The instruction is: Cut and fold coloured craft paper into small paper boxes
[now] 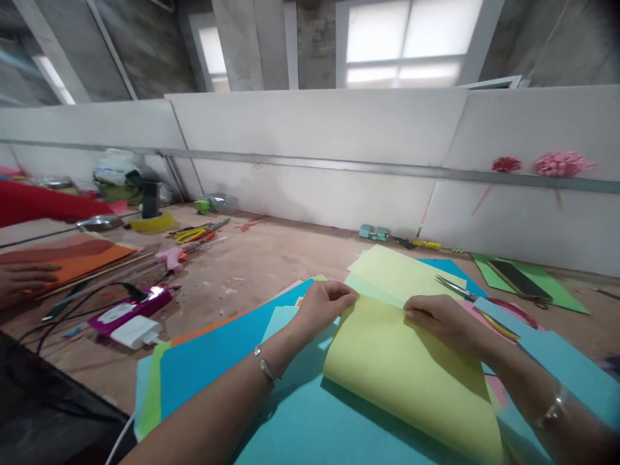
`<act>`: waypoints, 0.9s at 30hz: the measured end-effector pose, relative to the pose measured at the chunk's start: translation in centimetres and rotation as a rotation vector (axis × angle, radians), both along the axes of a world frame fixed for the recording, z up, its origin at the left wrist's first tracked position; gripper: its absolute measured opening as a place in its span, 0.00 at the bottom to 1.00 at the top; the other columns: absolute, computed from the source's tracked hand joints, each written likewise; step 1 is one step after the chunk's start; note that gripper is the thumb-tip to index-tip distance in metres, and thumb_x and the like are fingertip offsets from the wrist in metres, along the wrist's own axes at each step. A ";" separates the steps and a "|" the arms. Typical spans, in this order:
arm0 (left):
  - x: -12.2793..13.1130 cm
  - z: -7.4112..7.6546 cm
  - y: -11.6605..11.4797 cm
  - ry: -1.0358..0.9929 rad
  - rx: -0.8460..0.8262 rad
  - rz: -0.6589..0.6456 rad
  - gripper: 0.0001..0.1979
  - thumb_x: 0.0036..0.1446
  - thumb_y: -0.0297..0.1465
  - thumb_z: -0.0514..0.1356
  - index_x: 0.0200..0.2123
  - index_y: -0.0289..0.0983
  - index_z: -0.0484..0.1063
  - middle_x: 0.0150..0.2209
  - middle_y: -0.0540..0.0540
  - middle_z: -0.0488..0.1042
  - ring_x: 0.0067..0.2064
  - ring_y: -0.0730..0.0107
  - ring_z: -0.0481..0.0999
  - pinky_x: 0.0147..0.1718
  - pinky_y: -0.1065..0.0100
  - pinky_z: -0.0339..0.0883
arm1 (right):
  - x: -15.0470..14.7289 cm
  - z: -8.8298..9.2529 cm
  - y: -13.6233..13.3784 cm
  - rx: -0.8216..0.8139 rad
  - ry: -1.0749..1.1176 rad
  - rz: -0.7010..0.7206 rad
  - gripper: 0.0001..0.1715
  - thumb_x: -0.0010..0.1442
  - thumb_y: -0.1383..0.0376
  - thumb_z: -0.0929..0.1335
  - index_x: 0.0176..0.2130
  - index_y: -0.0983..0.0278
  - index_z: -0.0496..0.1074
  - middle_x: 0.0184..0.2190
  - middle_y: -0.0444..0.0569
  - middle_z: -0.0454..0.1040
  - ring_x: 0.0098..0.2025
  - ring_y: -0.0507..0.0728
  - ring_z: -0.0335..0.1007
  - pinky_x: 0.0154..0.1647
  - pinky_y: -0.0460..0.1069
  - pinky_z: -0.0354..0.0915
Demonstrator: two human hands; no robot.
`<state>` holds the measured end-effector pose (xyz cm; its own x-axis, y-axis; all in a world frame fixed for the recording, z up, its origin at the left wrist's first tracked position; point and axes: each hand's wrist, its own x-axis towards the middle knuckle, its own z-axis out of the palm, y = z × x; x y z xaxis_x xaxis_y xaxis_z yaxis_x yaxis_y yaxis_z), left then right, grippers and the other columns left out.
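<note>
A yellow-green paper sheet (407, 368) lies folded over on a pile of coloured paper (217, 361). My left hand (325, 302) pinches the sheet's far edge at its left corner. My right hand (443, 321) pinches the same edge further right, fingers pressed together on the fold. Both wrists wear thin bracelets. Under the sheet sit blue and turquoise sheets, and a paler green sheet (402, 271) lies just beyond my fingers.
Scissors (455, 287) lie right of my hands, beside red and yellow handles. To the left are a pink glue gun (172, 257), a purple power strip (130, 310), yellow scissors (194, 234) and tape. Another person's hand (22, 281) rests on orange paper at far left. White wall panels stand behind.
</note>
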<state>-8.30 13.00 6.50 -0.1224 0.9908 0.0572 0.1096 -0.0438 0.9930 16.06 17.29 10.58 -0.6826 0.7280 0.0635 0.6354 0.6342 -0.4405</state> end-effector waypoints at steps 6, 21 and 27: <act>-0.3 0.2 -0.3 0.139 -0.060 -0.092 0.10 0.40 0.33 0.63 0.28 0.34 0.77 0.22 0.50 0.72 0.25 0.71 0.69 0.24 0.72 0.62 | -0.1 -1.1 0.4 -0.057 0.039 -0.004 0.15 0.59 0.61 0.61 0.26 0.63 0.70 0.25 0.46 0.72 0.28 0.54 0.64 0.28 0.47 0.57; -0.5 0.2 -0.8 0.319 -0.140 -0.194 0.12 0.40 0.38 0.64 0.16 0.35 0.71 0.15 0.54 0.60 0.21 0.75 0.56 0.20 0.72 0.46 | 1.2 -1.0 1.5 -0.301 0.076 0.063 0.21 0.61 0.53 0.62 0.32 0.66 0.74 0.30 0.46 0.72 0.31 0.53 0.63 0.30 0.48 0.58; -0.9 -0.2 -0.3 0.348 -0.158 -0.195 0.14 0.42 0.41 0.61 0.19 0.34 0.72 0.17 0.54 0.57 0.22 0.76 0.54 0.22 0.72 0.46 | 4.3 -1.6 0.6 -0.340 0.229 -0.073 0.14 0.57 0.58 0.67 0.35 0.67 0.74 0.30 0.48 0.74 0.32 0.54 0.65 0.31 0.48 0.59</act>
